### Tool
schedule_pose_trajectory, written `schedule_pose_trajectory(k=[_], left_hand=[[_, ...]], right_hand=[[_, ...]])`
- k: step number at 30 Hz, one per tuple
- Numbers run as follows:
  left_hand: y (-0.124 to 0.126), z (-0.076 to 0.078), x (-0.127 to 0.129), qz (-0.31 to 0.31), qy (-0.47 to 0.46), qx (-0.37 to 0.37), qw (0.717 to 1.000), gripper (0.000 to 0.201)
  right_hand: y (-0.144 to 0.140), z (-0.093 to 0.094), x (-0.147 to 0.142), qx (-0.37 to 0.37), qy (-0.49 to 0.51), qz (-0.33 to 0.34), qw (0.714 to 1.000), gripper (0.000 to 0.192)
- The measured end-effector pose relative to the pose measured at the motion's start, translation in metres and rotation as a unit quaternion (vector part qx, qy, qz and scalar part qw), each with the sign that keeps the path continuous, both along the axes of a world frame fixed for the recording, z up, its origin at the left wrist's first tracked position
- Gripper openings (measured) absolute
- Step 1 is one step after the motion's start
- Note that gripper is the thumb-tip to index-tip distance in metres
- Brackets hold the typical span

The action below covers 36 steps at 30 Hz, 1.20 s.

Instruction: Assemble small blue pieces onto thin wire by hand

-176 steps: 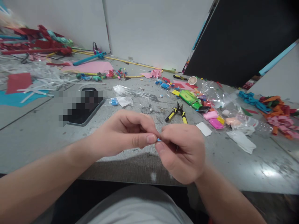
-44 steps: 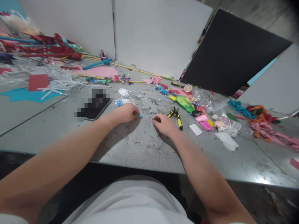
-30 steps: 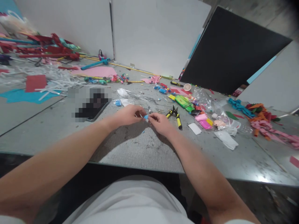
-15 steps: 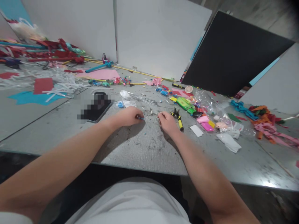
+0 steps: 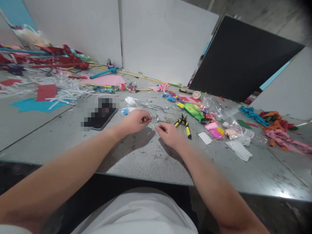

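Observation:
Over the middle of the grey table, my left hand (image 5: 136, 121) has its thumb and fingers pinched together. Whatever is between them is too small to make out. My right hand (image 5: 168, 134) is just to its right, also in a pinch with its content hidden. A narrow gap separates the two sets of fingertips. Small blue bits (image 5: 151, 141) lie below the hands. Cutting pliers with yellow and black handles (image 5: 187, 129) rest with jaws apart beside my right hand. Thin silvery wires (image 5: 152, 106) are spread just beyond the hands.
A phone (image 5: 103, 118), partly pixelated, lies left of my left hand. Coloured clay packets (image 5: 192, 110), a white card (image 5: 205, 138) and crumpled clear plastic (image 5: 214, 107) are on the right. Paper strips and red scraps (image 5: 46, 92) cover the far left. White panels (image 5: 168, 39) stand behind.
My right hand has moved left and slightly nearer to me, closing toward my left hand. The blue piece seen at my left fingertips no longer shows between them.

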<state>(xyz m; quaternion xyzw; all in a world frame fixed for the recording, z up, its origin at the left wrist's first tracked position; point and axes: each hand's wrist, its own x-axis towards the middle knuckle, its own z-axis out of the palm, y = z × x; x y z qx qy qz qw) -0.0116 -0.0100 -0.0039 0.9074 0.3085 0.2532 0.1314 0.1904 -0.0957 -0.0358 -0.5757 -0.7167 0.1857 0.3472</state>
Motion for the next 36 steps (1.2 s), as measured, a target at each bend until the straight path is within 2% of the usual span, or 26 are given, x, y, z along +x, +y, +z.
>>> schedule_pose_trajectory(k=[3, 5, 7, 12, 15, 19, 22, 29, 36], left_hand=[[-0.006, 0.000, 0.004, -0.011, -0.026, -0.063, 0.998, 0.024], [-0.007, -0.002, 0.006, -0.013, -0.038, -0.099, 0.994, 0.026], [-0.007, -0.006, 0.007, -0.022, -0.045, -0.102, 0.993, 0.025], [-0.011, -0.007, 0.009, -0.078, -0.052, -0.148, 0.984, 0.025], [-0.018, -0.002, 0.011, -0.092, -0.060, -0.208, 0.972, 0.027], [-0.024, 0.003, 0.011, -0.086, -0.073, -0.292, 0.950, 0.018], [-0.028, 0.009, 0.010, -0.079, -0.084, -0.319, 0.941, 0.018], [-0.034, 0.021, 0.008, -0.067, -0.113, -0.329, 0.935, 0.011], [-0.031, 0.020, 0.007, -0.062, -0.103, -0.316, 0.941, 0.017]], right_hand=[[-0.004, 0.003, -0.003, 0.025, 0.008, 0.022, 0.999, 0.034], [-0.005, 0.003, -0.005, 0.052, 0.034, 0.021, 0.998, 0.028], [-0.006, 0.002, -0.005, 0.086, 0.055, 0.024, 0.995, 0.021], [-0.009, 0.000, -0.007, 0.180, 0.051, 0.053, 0.981, 0.032], [-0.010, 0.000, -0.007, 0.232, 0.063, 0.069, 0.968, 0.027], [-0.010, 0.000, -0.007, 0.216, 0.077, 0.076, 0.970, 0.017], [-0.009, -0.001, -0.005, 0.205, 0.091, 0.077, 0.971, 0.016], [-0.010, 0.003, -0.003, 0.204, 0.107, 0.081, 0.970, 0.020], [-0.011, 0.006, -0.004, 0.208, 0.119, 0.084, 0.967, 0.018]])
